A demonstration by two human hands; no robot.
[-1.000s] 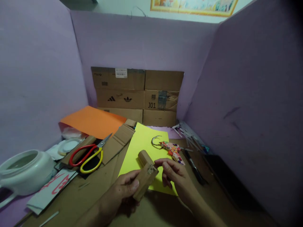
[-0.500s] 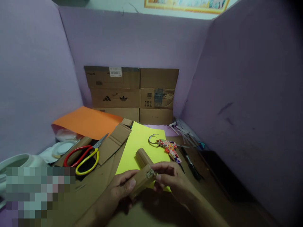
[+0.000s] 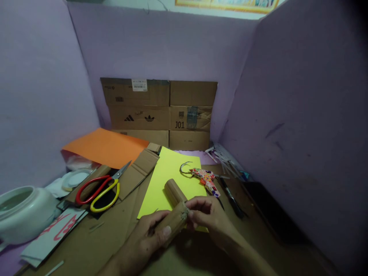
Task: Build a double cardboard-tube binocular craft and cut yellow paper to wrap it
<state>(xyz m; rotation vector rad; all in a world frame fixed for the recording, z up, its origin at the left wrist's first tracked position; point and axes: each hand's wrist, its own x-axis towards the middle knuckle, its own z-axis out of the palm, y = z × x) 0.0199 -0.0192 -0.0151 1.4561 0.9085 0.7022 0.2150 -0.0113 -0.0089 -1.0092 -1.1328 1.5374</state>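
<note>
My left hand (image 3: 153, 234) is wrapped round a brown cardboard tube (image 3: 174, 222), thumb on top. The tube slants up to the right, and its far end is ragged and torn. At that end, the fingers of my right hand (image 3: 205, 214) pinch the torn edge; the fingertips are partly hidden. Just beyond my hands, a second cardboard tube (image 3: 174, 191) lies on a sheet of yellow paper (image 3: 156, 184). A glue gun with a colourful pattern (image 3: 204, 178) rests at the paper's right side.
Red-and-yellow-handled scissors (image 3: 105, 191) lie left, near a white pot (image 3: 24, 214) and orange paper (image 3: 106, 147). To the right are a dark pen-like tool (image 3: 231, 199), thin white sticks (image 3: 222, 157) and a black tray-like object (image 3: 273, 211). Folded cardboard (image 3: 159, 115) stands behind.
The tube has turned in my left hand, so its torn end shows less. My left hand has shifted slightly right and down. My right hand stays at the torn end.
</note>
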